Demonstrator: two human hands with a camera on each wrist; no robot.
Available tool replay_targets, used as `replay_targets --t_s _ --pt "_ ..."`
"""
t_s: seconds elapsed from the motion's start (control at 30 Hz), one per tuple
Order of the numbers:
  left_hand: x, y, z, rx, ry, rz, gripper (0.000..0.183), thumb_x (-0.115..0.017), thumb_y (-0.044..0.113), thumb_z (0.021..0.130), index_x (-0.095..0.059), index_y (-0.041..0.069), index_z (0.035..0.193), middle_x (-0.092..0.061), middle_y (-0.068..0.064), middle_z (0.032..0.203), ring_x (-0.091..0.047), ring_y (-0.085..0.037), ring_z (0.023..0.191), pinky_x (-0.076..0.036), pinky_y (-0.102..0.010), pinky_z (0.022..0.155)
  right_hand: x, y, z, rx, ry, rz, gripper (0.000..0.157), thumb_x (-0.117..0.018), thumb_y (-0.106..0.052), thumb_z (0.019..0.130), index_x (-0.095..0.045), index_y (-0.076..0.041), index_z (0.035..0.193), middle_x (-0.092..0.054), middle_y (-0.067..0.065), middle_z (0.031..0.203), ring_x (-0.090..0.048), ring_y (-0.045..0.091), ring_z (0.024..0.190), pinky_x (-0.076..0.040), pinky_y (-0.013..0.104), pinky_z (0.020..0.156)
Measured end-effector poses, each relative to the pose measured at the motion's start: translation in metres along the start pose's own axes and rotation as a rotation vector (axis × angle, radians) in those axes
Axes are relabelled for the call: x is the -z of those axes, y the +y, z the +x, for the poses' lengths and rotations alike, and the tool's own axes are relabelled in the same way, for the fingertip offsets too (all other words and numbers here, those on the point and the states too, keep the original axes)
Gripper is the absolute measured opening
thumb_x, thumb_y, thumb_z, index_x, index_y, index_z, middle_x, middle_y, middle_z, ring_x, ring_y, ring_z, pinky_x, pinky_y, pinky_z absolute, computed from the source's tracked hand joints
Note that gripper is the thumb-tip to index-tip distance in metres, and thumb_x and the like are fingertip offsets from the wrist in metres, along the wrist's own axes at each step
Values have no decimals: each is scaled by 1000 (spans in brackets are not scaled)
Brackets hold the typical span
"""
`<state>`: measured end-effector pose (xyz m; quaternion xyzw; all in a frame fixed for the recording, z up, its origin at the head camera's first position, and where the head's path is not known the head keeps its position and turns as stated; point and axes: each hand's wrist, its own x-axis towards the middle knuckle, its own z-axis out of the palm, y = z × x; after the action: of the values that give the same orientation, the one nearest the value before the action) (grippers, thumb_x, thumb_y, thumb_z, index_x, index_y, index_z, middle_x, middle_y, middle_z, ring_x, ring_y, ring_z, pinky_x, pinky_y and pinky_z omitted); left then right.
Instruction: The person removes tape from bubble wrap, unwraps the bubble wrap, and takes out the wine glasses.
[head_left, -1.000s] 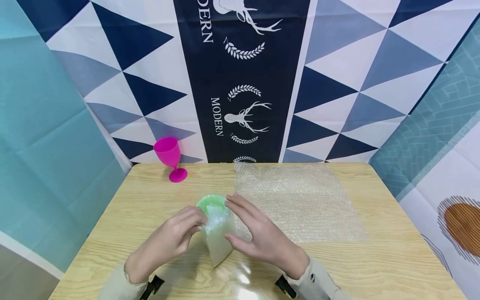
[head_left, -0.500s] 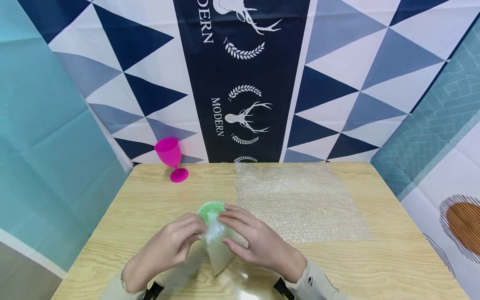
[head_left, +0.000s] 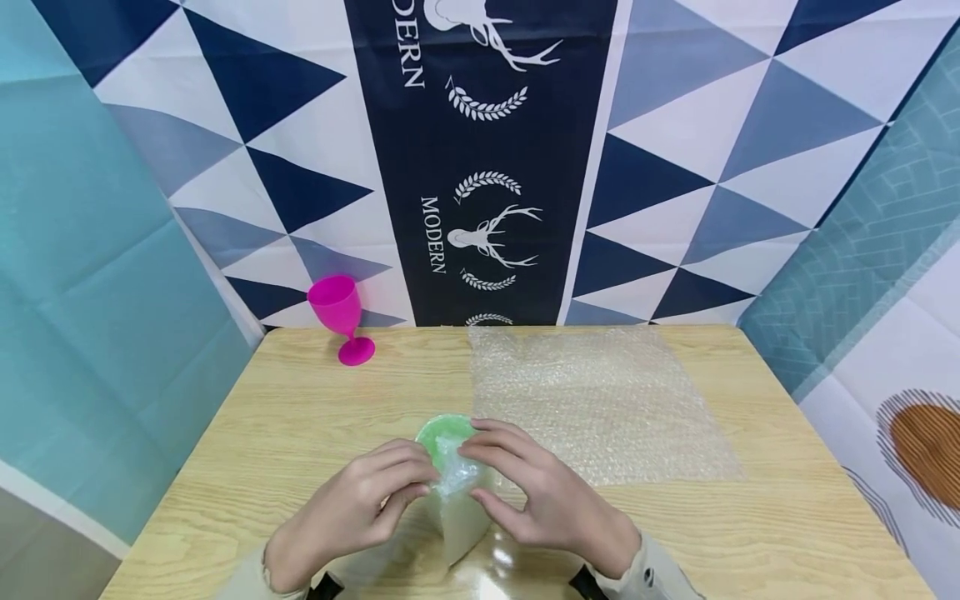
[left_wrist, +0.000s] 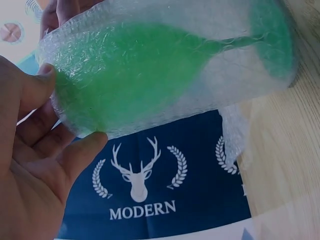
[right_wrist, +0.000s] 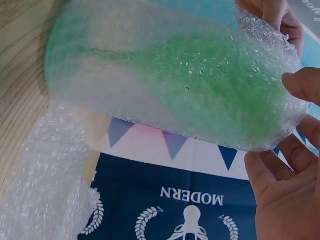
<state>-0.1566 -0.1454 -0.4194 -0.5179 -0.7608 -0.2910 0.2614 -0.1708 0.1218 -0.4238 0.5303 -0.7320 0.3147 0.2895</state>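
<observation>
A green goblet (left_wrist: 140, 75) stands on the table inside a sleeve of bubble wrap (right_wrist: 120, 85), its bowl, stem and foot showing through the plastic. Near the person, a loose corner of the wrap hangs down its side in the head view. My left hand (head_left: 367, 496) holds the wrap at the top left of the goblet, thumb and fingers bent at the rim. Opposite it, my right hand (head_left: 543, 492) curves round the top right, its fingertips on the wrap at the mouth. Part of the rim is hidden under the folded plastic.
A bright pink goblet (head_left: 337, 308) stands at the back left of the wooden table (head_left: 300, 400). Behind the right hand, a flat sheet of bubble wrap (head_left: 600, 408) lies across the back right. Patterned cloth walls (head_left: 495, 150) rise behind and at both sides.
Both hands and the wrapped green goblet have shifted nearer the person and slightly right. The right fingers have come in over the mouth and onto the wrap. The pink goblet has stayed put.
</observation>
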Motion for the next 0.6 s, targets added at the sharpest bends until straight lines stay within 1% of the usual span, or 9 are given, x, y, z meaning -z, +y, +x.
replay_targets --t_s 0.2,0.37,0.6 --pt "-4 -7 5 16 -15 23 19 -53 13 107 -71 8 109 -71 0 106 -69 -17 103 -54 -22 101 2 6 -1 -42 -3 2 36 -70 -18 96 -65 -2 128 -68 12 125 -60 36 128 -44 35 118" --pt "-3 -16 7 36 -35 45 20 -53 14 107 -72 6 108 -71 0 107 -68 -17 105 -54 -21 100 -1 13 2 -61 -3 -11 35 -71 -19 96 -66 -2 126 -67 12 126 -60 37 129 -45 35 117" --pt "-1 -27 8 85 -55 41 16 -56 11 106 -70 5 110 -71 -1 108 -68 -18 106 -53 -20 101 -7 22 6 -95 -17 -25 35 -69 -21 99 -65 -2 127 -66 12 129 -58 37 132 -45 34 116"
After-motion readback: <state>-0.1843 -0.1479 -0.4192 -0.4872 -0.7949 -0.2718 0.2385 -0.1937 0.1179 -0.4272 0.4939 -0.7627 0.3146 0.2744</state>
